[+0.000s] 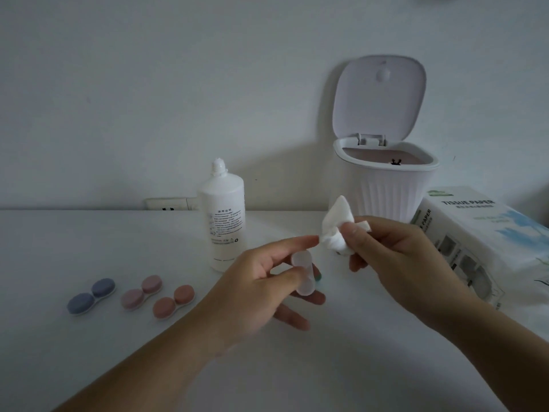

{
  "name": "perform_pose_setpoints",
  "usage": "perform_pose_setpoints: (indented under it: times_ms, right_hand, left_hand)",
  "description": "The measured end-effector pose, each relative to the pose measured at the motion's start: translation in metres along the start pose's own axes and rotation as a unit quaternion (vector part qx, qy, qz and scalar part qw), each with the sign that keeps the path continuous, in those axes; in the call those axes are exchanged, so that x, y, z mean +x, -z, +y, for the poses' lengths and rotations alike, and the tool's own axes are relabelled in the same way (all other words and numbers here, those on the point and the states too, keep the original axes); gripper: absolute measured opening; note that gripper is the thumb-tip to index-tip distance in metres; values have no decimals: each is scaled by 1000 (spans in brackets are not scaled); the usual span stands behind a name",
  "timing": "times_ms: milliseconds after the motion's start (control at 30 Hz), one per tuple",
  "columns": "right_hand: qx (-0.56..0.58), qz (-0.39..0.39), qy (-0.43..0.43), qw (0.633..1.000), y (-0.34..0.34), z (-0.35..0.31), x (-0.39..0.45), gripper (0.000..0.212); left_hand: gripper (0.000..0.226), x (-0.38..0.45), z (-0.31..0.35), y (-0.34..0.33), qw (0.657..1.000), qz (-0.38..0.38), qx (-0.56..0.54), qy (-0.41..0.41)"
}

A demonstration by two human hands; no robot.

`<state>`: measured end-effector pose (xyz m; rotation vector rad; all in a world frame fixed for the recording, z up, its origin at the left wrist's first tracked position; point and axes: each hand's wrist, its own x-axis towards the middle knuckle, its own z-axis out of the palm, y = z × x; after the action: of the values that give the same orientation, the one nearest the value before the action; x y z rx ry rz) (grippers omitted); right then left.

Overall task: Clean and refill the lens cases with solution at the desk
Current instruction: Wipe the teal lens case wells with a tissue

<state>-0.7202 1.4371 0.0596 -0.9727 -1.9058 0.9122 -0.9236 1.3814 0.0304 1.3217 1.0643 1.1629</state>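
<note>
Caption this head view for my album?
Left hand holds a clear lens case; right hand grips crumpled white tissue.

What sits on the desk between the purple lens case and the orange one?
In the head view, the pink lens case with both caps on lies between the purple lens case and the orange lens case.

Home setting, likely a bedroom or study desk. Plain white desk (118, 248) pushed against a bare white painted wall (178, 84), wall power socket (170, 204) just above the desk edge. Household items on the desk: small white ribbed desktop trash bin (383, 188) with flip lid up, soft pack labelled "TISSUE PAPER" (481, 233), white bottle of lens solution (225, 221), three coloured contact lens cases (142, 292) in a row. Dim indoor light, no lab or shop fixtures visible.
</note>
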Motion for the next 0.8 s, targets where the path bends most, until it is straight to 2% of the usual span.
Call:
perform_pose_setpoints:
  times_ms: [100,267,467,567,700,800]
  right_hand:
    - [-6,-38,3,999,-8,0,9,35]
    - [49,-57,-10,997,-17,13,5,47]
    - [35,-85,-4,996,-22,20,-1,39]
    - [26,-93,-9,995,-23,23,-2,42]
    - [14,-70,-37,997,-22,25,-1,47]
    - [40,-68,-59,995,-24,26,-1,40]
  left_hand:
    - [44,3,0,1,997,20,65,-25]
    - [26,8,-5,9,991,84,92,-38]
    - [13,9,-9,9,993,68,91,-44]
    - [20,7,-9,9,992,57,110,-38]
    - [42,6,-11,7,992,63,103,-46]
    - [34,6,-11,4,985,94,126,-75]
